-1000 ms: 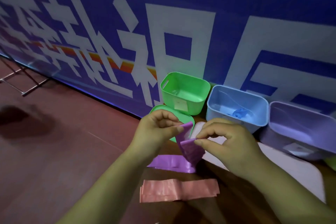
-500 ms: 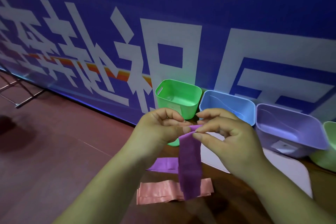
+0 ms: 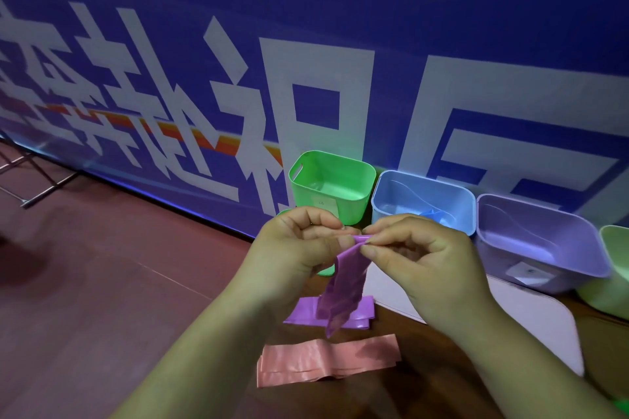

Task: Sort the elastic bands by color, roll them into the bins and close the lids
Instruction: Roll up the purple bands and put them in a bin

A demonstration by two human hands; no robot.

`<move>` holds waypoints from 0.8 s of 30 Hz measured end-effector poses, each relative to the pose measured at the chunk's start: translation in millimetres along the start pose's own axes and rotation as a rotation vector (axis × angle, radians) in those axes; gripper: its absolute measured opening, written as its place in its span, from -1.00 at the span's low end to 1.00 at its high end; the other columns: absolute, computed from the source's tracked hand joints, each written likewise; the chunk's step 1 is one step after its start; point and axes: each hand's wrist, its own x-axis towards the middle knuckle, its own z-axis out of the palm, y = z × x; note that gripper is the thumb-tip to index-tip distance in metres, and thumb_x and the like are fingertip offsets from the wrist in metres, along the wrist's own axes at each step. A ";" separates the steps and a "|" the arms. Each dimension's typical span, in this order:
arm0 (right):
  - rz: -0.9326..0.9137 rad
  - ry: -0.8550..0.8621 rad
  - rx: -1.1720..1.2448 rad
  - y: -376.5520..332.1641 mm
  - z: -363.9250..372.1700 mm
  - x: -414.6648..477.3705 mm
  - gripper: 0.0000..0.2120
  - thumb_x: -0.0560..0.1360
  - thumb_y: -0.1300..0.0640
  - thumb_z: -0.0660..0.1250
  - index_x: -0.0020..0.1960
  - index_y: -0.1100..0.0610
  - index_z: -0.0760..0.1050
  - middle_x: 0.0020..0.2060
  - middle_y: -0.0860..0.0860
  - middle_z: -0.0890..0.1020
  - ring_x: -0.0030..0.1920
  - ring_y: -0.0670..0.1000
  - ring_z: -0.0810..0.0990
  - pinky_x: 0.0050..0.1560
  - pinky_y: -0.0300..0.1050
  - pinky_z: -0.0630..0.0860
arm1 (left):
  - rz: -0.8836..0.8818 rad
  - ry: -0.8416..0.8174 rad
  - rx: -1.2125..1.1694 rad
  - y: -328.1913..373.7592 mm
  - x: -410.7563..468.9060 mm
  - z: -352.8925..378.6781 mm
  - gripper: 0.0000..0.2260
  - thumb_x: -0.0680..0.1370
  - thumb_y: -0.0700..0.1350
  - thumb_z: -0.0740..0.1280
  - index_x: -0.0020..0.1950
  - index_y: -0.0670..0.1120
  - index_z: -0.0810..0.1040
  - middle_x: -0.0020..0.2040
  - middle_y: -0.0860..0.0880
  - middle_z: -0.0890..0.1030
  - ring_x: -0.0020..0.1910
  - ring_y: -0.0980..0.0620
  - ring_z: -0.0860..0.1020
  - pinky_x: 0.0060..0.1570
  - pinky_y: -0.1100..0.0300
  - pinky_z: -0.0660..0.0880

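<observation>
Purple band [image 3: 343, 282] hangs by its top edge over the folded band [image 3: 301, 313]. Your left hand [image 3: 299, 245] and right hand [image 3: 418, 258] each have a pinching grip clamped on that edge. Turn the edge over tightly and squarely (a loose first turn will likely unravel). Then roll downward and drop the roll into the purple bin [image 3: 534, 208].
</observation>
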 end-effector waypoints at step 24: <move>0.307 -0.054 0.142 30.3 26.8 11.9 -0.77 0.34 0.35 0.54 -0.22 0.03 0.66 -0.28 0.07 0.69 -0.27 -0.06 0.64 -0.18 -0.25 0.59 | 0.175 0.083 0.168 -45.1 18.7 -38.6 -0.88 0.41 -0.28 0.48 -0.08 -0.14 0.67 -0.20 -0.11 0.69 -0.19 -0.05 0.65 -0.02 -0.18 0.60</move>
